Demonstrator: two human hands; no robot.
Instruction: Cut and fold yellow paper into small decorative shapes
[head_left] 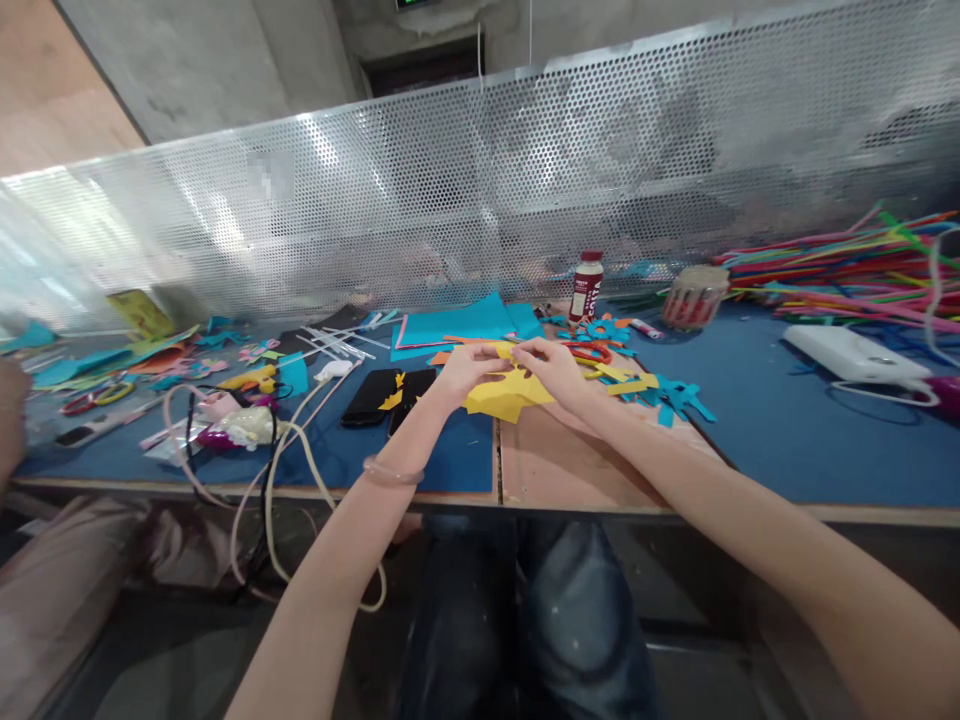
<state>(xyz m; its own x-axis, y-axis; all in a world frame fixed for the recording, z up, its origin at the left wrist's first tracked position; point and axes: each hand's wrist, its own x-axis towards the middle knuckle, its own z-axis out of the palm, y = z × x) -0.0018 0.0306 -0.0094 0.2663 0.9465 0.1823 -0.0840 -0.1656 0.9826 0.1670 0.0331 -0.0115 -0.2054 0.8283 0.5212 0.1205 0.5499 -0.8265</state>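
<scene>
Both my hands meet over a piece of yellow cut paper (pixel 501 395) at the middle of the table. My left hand (pixel 466 368) pinches its upper left edge with closed fingers. My right hand (pixel 551 368) grips the upper right part, fingers curled on the sheet. The paper lies partly on a bare wooden board (pixel 555 465). Red-handled scissors (pixel 592 351) rest just right of my right hand, beside blue paper cut-outs (pixel 675 398). A clear bangle (pixel 391 470) circles my left wrist.
A black phone (pixel 386 395) lies left of the paper. Blue sheets (pixel 457 325), a red-capped bottle (pixel 586 285), a jar (pixel 694 295), coloured sticks (pixel 862 270), a white power bank (pixel 847 355) and cables (pixel 277 470) crowd the blue table (pixel 787 440). A perforated metal screen (pixel 525 180) backs it. Another person's arm (pixel 9 410) shows far left.
</scene>
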